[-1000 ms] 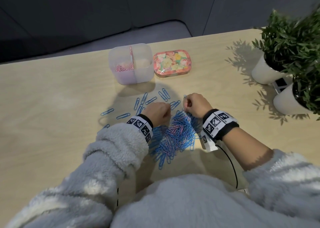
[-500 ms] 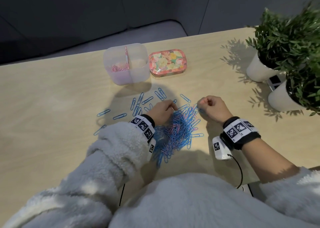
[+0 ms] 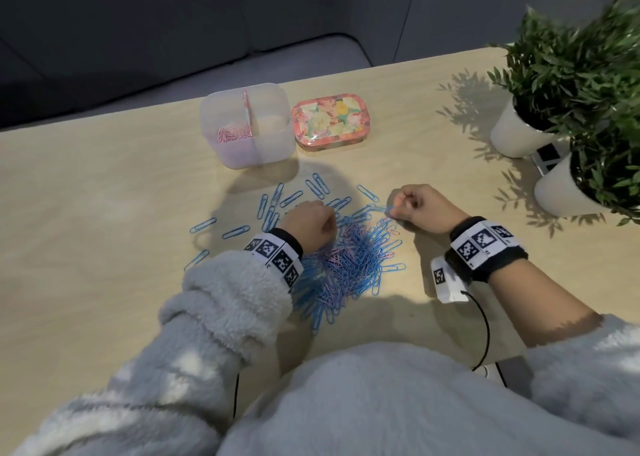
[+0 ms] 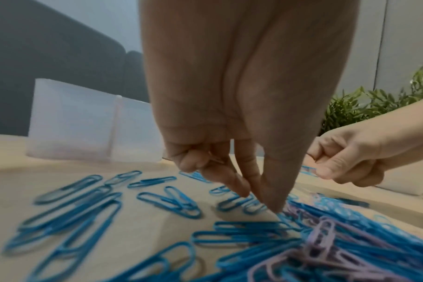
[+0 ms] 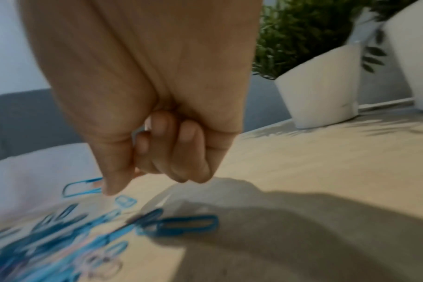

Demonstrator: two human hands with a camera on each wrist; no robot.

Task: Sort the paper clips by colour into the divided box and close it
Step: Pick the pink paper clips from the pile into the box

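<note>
A mixed pile of blue and pink paper clips [image 3: 349, 258] lies on the wooden table in front of me. The clear divided box [image 3: 273, 144] stands behind it, open, with pink clips [image 3: 233, 133] in its left compartment. Its floral lid [image 3: 330, 123] lies to the right of it. My left hand [image 3: 313, 221] is over the pile's far left edge, thumb and forefinger tips down on the clips [image 4: 261, 198], and a thin pink clip [image 4: 215, 159] shows inside its curled fingers. My right hand [image 3: 398, 206] pinches a single blue clip [image 5: 82, 188] just above the table, right of the pile.
Loose blue clips [image 3: 277, 199] lie spread between the pile and the box. Two white pots with green plants [image 3: 519, 133] [image 3: 568, 192] stand at the right edge. A black cable [image 3: 485, 331] runs from my right wrist toward my body.
My right hand has drawn away from the pile to the right with a blue clip pinched. The left hand stays at the pile's far edge.
</note>
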